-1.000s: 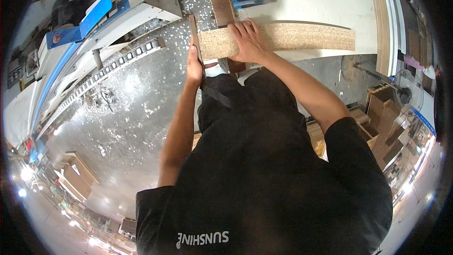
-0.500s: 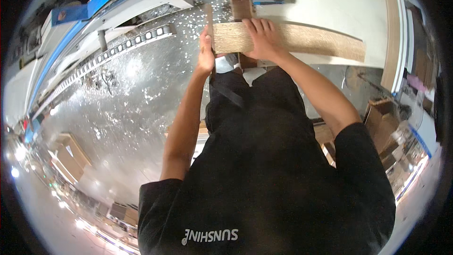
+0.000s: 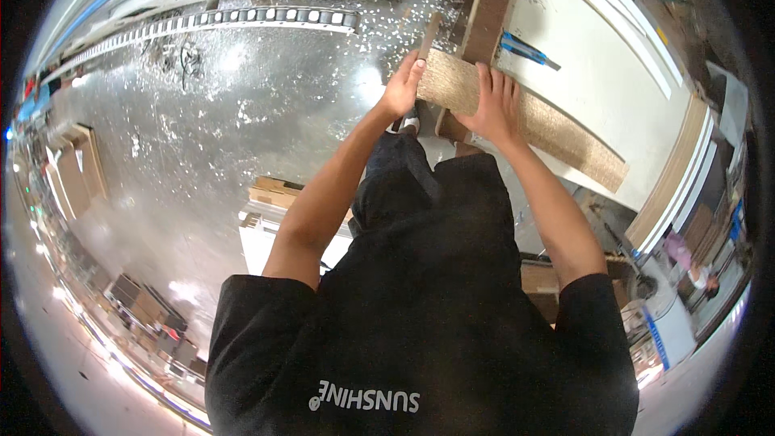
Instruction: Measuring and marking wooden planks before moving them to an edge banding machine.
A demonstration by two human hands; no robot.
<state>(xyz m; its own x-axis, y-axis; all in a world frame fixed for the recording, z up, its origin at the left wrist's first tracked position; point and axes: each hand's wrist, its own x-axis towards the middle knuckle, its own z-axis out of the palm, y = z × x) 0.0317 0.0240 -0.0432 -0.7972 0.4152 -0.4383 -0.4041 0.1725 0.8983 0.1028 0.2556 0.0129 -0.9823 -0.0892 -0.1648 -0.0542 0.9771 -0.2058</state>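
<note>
A narrow wood-grain board (image 3: 569, 133) lies across the white panel of a workbench (image 3: 601, 60), its left end reaching past the bench edge. My right hand (image 3: 496, 106) grips this board near that end, fingers over its top and thumb at the near edge. At the board's end face, my left hand (image 3: 404, 85) is closed around a long, thin, flat brown bar (image 3: 431, 35). The bar stands across the end and touches it or nearly so; whether it is a file cannot be made out. A blue utility knife (image 3: 526, 51) rests on the panel beyond my right hand.
White scraps litter the grey floor (image 3: 242, 129). A slotted cable chain (image 3: 266, 18) runs along a machine at the far left. Stacked long strips (image 3: 674, 169) lie at the bench's right side. Behind my left arm are white and brown boards (image 3: 270, 198). Another person (image 3: 701, 274) is far right.
My view has turned, so bench and board now slant down to the right. Both hands keep nearly the same hold, with the bar still at the board's end.
</note>
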